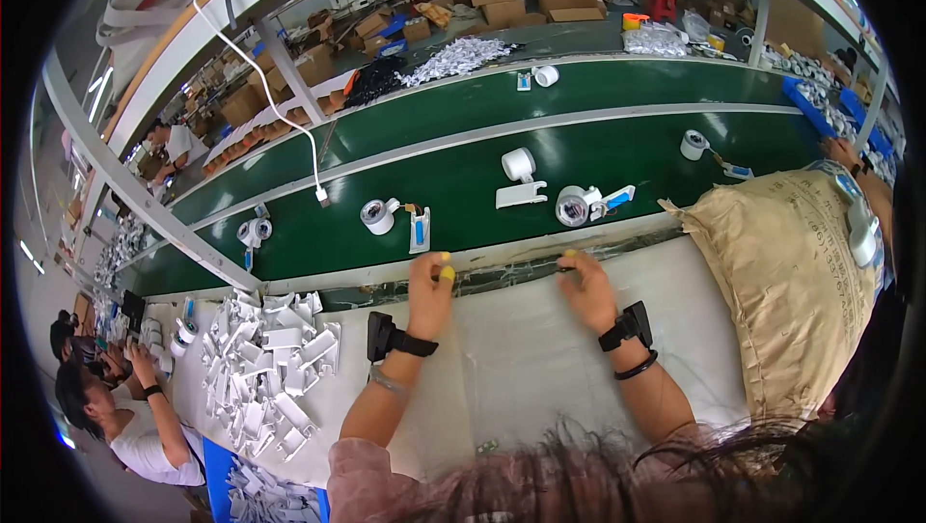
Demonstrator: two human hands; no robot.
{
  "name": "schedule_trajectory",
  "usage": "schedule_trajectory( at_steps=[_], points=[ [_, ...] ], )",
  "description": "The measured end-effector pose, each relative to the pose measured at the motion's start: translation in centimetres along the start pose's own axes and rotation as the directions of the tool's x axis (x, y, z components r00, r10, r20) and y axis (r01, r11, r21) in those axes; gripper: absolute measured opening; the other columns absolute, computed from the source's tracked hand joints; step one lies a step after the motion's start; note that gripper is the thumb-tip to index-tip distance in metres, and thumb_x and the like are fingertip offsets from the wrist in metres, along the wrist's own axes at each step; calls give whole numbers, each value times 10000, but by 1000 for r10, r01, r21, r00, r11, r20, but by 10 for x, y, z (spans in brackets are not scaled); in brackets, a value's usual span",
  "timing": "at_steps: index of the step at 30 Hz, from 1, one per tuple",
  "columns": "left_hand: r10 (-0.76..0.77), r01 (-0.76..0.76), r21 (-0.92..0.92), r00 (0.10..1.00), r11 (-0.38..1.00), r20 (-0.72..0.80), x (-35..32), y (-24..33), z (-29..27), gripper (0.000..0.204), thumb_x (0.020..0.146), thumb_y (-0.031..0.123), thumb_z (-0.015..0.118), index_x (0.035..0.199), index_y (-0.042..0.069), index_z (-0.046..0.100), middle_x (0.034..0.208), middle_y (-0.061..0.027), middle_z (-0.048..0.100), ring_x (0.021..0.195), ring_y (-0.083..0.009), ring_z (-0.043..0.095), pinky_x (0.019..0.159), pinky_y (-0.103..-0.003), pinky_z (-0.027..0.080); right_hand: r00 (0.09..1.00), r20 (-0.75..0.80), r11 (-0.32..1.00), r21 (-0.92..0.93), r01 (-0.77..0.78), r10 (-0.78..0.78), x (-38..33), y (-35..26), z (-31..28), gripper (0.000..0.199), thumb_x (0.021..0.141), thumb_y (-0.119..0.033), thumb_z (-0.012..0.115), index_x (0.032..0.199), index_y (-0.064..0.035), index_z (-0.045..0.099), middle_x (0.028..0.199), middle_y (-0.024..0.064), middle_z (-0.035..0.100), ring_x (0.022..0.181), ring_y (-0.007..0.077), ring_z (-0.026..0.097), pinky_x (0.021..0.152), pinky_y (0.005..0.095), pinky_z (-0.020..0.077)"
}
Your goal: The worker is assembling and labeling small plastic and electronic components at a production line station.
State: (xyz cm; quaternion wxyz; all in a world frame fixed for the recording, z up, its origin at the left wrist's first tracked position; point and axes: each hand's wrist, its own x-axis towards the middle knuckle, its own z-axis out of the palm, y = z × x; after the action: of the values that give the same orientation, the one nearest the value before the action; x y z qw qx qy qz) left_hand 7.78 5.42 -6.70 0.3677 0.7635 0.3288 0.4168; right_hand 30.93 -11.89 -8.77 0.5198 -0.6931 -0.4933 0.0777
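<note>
My left hand [430,284] rests at the far edge of the white worktable [521,369], fingers curled, with yellow finger caps on two fingertips. My right hand [585,287] lies near the same edge, fingers bent, one yellow cap showing. I cannot see anything held in either hand. Both wrists wear black bands with a small device. Just beyond my hands runs the green conveyor belt [463,205]. On it, nearest my hands, lie a white tape roll with a flat white bracket [418,231] and another roll with white parts [577,206].
A large tan sack [781,282] sits at my right on the table. A heap of white plastic brackets [275,369] lies at my left, where another person [125,407] works. More rolls and parts ride the belt. A white cable [289,118] hangs over it. Cardboard boxes stand behind.
</note>
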Motion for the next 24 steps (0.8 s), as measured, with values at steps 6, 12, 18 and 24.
schedule_trajectory(
  at_steps=[6, 12, 18, 24],
  points=[
    [-172, 287, 699, 957, 655, -232, 82, -36, -9, 491, 766, 401, 747, 1024, 14, 588, 1064, -189, 613, 1004, -405, 575, 862, -490, 476, 942, 47, 904, -268, 332, -332, -7, -10, 11, 148, 750, -54, 666, 896, -79, 672, 1055, 117, 662, 1115, 320, 579, 940, 466, 424],
    [-184, 261, 846, 963, 464, -196, 124, -87, -14, 601, 694, 509, 773, 965, -4, 612, 1039, -209, 629, 1029, -388, 581, 886, -497, 459, 969, -49, 968, -79, 239, -243, -4, -15, 10, 134, 770, -49, 647, 901, -56, 672, 935, 142, 685, 972, 342, 622, 886, 447, 461],
    [-233, 249, 742, 964, 623, -128, 141, -86, 1, 533, 665, 395, 774, 976, -13, 626, 1023, -248, 637, 971, -394, 623, 888, -471, 492, 946, -161, 958, -92, 271, -283, -7, -1, 2, 102, 791, -19, 653, 892, -34, 655, 852, 150, 659, 815, 362, 613, 736, 438, 494],
    [73, -123, 526, 991, 842, 115, 132, -129, -46, 180, 695, 129, 660, 770, -34, 647, 688, -148, 638, 636, -289, 637, 539, -415, 472, 941, -124, 948, -83, 307, -316, -4, -11, 13, 116, 801, -58, 654, 917, -52, 655, 814, 137, 656, 779, 343, 620, 712, 433, 497]
  ],
)
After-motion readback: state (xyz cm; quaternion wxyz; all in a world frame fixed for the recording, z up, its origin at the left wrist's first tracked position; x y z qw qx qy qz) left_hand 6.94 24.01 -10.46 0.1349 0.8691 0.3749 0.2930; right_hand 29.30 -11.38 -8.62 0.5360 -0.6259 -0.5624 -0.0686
